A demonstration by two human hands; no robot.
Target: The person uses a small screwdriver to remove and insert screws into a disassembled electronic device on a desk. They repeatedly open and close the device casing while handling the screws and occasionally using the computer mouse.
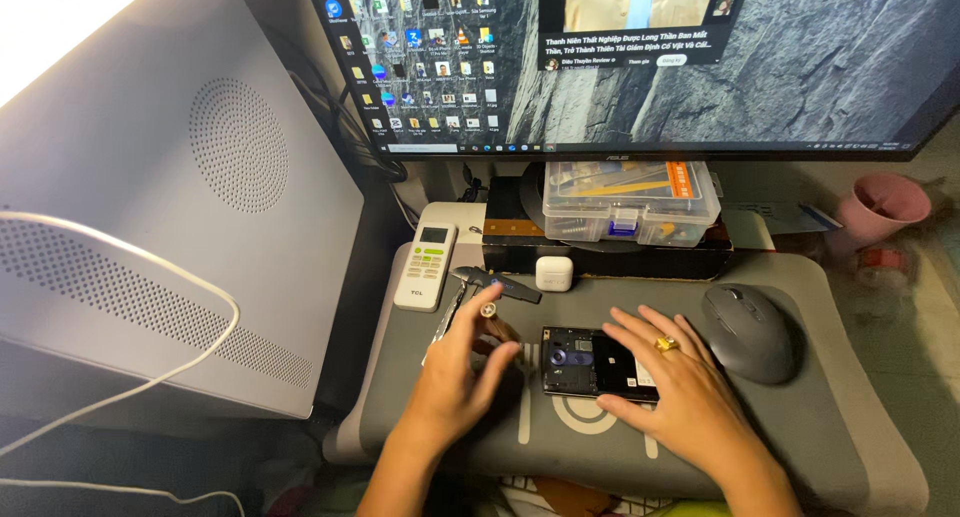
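An opened black phone (585, 361), back cover off and insides showing, lies on the grey desk mat (800, 417). My right hand (672, 385), with a gold ring, rests on its right half, fingers spread, pinning it down. My left hand (455, 385) sits just left of the phone, thumb and fingers closed around a brown-handled screwdriver (492, 320) whose round end points up. A caliper (478, 285) lies right behind that hand.
A white remote (426, 265) and a small white earbud case (553, 273) sit at the mat's back. A grey mouse (750, 331) is right of my right hand. A clear parts box (632, 201) stands under the monitor (640, 62). A white computer case (170, 207) stands left, a pink cup (880, 207) far right.
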